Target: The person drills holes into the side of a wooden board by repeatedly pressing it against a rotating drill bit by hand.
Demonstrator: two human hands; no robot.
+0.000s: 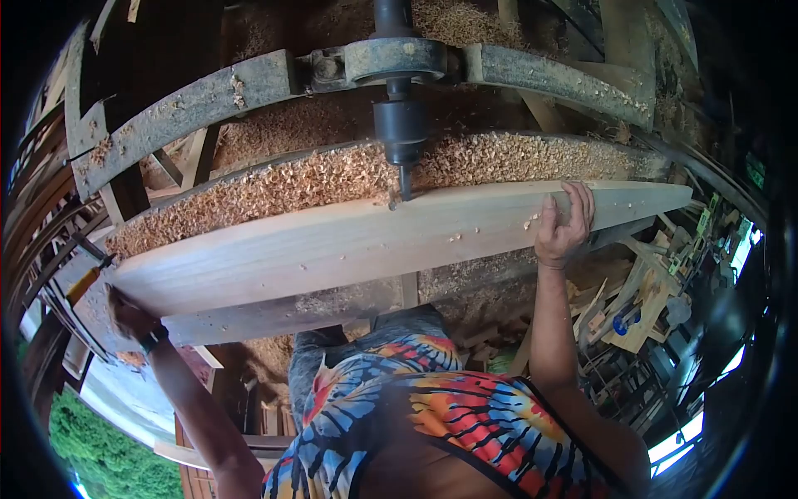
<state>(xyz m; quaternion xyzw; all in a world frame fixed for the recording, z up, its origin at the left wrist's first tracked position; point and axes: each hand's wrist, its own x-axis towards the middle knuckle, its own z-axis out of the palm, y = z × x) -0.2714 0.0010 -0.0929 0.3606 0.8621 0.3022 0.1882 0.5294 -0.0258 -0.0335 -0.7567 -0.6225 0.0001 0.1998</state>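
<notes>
A long, pale wooden board (332, 249) lies across the machine's table, slightly tilted in view. My left hand (131, 316), with a dark band at the wrist, grips the board's left end; its fingertips are partly hidden. On the right half, my right hand (567, 223) lies over the board with its fingers hooked at the far edge and the thumb apart. Between the hands, a black drill chuck (400, 133) points down, and its bit (405, 181) meets the far edge of the board. A few loose chips dot the board's face.
Wood shavings (274, 187) are heaped along the board's far side. Behind them runs a curved metal arm (187, 112) around the spindle. A clamp with a yellow-orange handle (82, 285) sits by the left end. Scrap wood and tools (640, 291) clutter the right.
</notes>
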